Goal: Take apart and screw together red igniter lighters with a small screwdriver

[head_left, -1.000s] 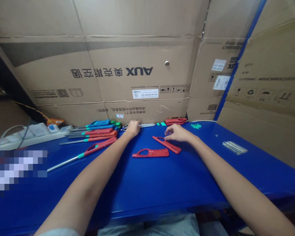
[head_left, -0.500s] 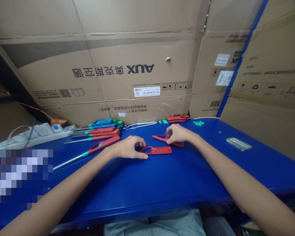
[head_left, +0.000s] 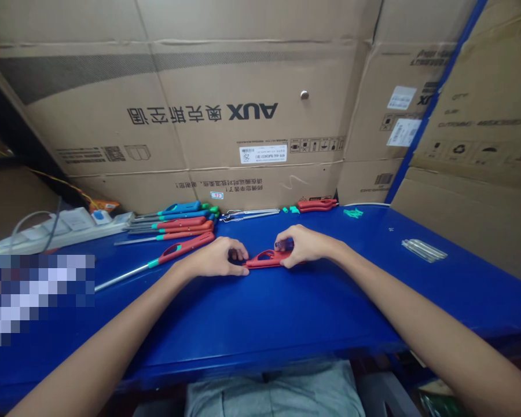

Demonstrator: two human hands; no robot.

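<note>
Both hands meet over a red plastic handle shell (head_left: pixel 263 259) lying on the blue table (head_left: pixel 260 313). My left hand (head_left: pixel 219 258) has its fingers curled round the shell's left end. My right hand (head_left: pixel 299 246) is closed on the right end, where a second red shell seems to be pressed against the first; the join is hidden under the fingers. To the left lies a finished red-handled long lighter (head_left: pixel 165 258) with a metal rod.
A row of red and blue long lighters (head_left: pixel 178 223) lies at the back left, beside a white power strip (head_left: pixel 61 229). Metal rods (head_left: pixel 249 214), more red shells (head_left: pixel 316 204), small green parts (head_left: pixel 353 213) and clear tubes (head_left: pixel 423 250) lie around. Cardboard boxes (head_left: pixel 226 116) wall the back.
My left hand came back from the metal rods at the rear to the near red shell. My right hand brought the other red shell left onto it.
</note>
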